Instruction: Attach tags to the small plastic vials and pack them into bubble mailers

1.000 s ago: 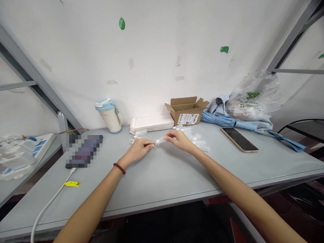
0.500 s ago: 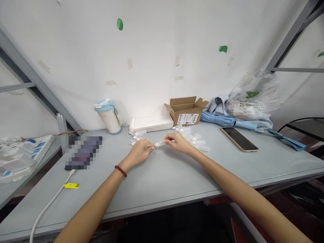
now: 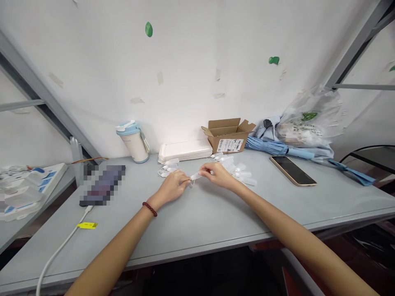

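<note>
Between my hands, just above the desk, is a small translucent white plastic tube with a thin white loop hanging from its left end. My right hand pinches the tube's right end between thumb and fingers. At the left end, the thumb and forefinger of my left hand are closed on the narrow tip or its loop; the exact grip is too small to make out. Several similar tubes lie in a loose pile behind and right of my right hand. A smaller group of looped tubes sits behind my left hand.
White flat trays are stacked against the wall, beside an open cardboard box. A cup and a charging phone are at left. Another phone, a folded blue umbrella and a plastic bag are at right.
My left fingers have shifted slightly and the tube tilts a little more, its left end lower. The view has moved slightly; my right hand keeps its pinch.
</note>
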Available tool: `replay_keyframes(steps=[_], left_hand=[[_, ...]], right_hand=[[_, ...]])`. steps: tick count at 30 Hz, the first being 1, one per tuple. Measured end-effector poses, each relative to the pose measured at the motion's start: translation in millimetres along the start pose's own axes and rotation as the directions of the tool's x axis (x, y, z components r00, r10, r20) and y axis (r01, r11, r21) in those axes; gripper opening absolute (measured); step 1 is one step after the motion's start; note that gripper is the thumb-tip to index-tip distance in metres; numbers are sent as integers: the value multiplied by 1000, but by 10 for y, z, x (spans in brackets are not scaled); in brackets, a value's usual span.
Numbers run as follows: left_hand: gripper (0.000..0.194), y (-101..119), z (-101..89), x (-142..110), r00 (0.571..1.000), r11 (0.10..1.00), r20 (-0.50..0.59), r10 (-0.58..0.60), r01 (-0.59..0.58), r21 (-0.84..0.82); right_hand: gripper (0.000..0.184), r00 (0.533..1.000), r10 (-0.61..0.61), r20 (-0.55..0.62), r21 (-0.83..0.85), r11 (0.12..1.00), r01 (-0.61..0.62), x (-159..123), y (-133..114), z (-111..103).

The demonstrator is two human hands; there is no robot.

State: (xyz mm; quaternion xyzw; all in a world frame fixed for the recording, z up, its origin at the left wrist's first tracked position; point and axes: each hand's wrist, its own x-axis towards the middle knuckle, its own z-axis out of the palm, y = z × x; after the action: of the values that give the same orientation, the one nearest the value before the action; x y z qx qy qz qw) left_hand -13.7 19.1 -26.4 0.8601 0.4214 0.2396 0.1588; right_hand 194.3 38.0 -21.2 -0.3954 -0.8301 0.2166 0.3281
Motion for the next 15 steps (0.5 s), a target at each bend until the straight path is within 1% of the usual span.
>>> replay_keyframes(steps=[4, 6, 10, 15], left_hand=[[29, 4, -40, 32, 999, 999, -38, -34, 33, -9], [28, -11, -67, 40, 997, 998, -60, -57, 55, -32], [30, -53, -111, 36, 987, 991, -111, -114, 106, -76], [28, -30, -127, 29, 976, 981, -145, -163, 144, -133]], right_hand=[[18, 1000, 12, 2, -27, 1000, -12, 4, -14, -16], [19, 1000, 17, -25, -22, 1000, -17, 9, -14, -29], [17, 995, 46, -91, 30, 999, -43, 25, -5, -71], [16, 990, 66, -127, 81, 995, -56, 32, -3, -102]])
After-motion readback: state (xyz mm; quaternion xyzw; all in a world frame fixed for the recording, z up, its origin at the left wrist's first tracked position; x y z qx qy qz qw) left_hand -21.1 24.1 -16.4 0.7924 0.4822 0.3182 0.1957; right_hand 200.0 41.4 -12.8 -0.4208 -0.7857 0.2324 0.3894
